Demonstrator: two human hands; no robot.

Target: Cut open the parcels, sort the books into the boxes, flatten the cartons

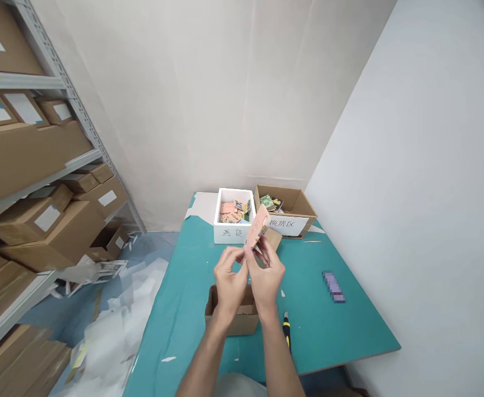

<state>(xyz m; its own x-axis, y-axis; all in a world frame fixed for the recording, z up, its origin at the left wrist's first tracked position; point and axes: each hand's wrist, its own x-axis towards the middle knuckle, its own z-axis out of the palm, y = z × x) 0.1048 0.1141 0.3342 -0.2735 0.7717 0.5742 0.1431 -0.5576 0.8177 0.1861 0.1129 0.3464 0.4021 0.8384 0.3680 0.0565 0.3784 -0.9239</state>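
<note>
A pink printed packet [258, 225] is held up, tilted, between both hands. My left hand [232, 277] pinches its lower edge, and my right hand [267, 273] grips its lower right side. Beneath the hands stands an open brown cardboard box [242, 325], partly covered by them. Beyond the packet is a white bin [228, 233] with several pink packets in it. To its right sits a cardboard box with a white label [287, 225], holding green and dark packets. A brown cardboard piece [274, 238] lies behind my right hand.
A black and yellow cutter [286, 329] lies right of the near box. A blurred purple item [333, 286] is on the green table [308, 342] at the right. Shelves with cartons [65, 226] and white wrapping [113, 336] on the floor are at the left.
</note>
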